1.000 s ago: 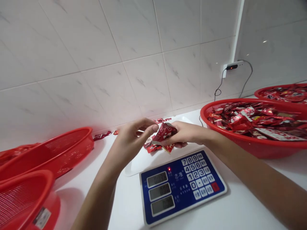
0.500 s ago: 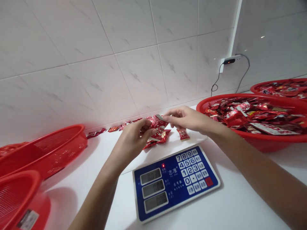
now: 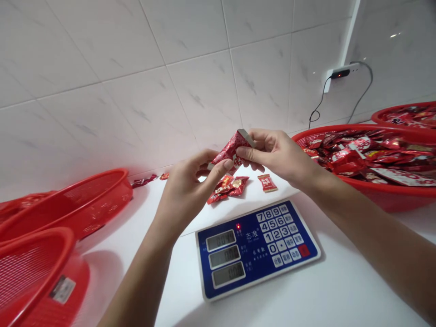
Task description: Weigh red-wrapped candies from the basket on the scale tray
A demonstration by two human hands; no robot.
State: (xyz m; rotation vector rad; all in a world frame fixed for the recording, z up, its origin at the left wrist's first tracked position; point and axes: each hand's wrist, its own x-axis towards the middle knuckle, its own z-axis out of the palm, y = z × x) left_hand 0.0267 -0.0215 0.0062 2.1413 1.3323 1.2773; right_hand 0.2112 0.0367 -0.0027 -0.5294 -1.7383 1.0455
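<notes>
A red and pink snack packet (image 3: 229,151) with pale crimped ends is held up between my two hands. My left hand (image 3: 190,184) pinches its lower left end, thumb along the front. On the upper right end, my right hand (image 3: 272,152) has its thumb in front and its fingers behind. Beneath them, several small red candy packets (image 3: 227,188) lie in a pile on the white scale pan (image 3: 218,214). One more red candy packet (image 3: 267,183) lies apart at the right of the pan. The blue scale panel (image 3: 257,247) faces me with lit displays.
At the right, a red basket (image 3: 371,196) is heaped with wrapped sweets, and another filled basket (image 3: 405,111) stands behind it. Red baskets (image 3: 71,200) stand at the left. A cable (image 3: 312,106) hangs from a wall socket.
Both hands have lifted the packet higher off the pan and tilted it. The right hand has shifted its hold onto the packet's front. The view has turned slightly.
</notes>
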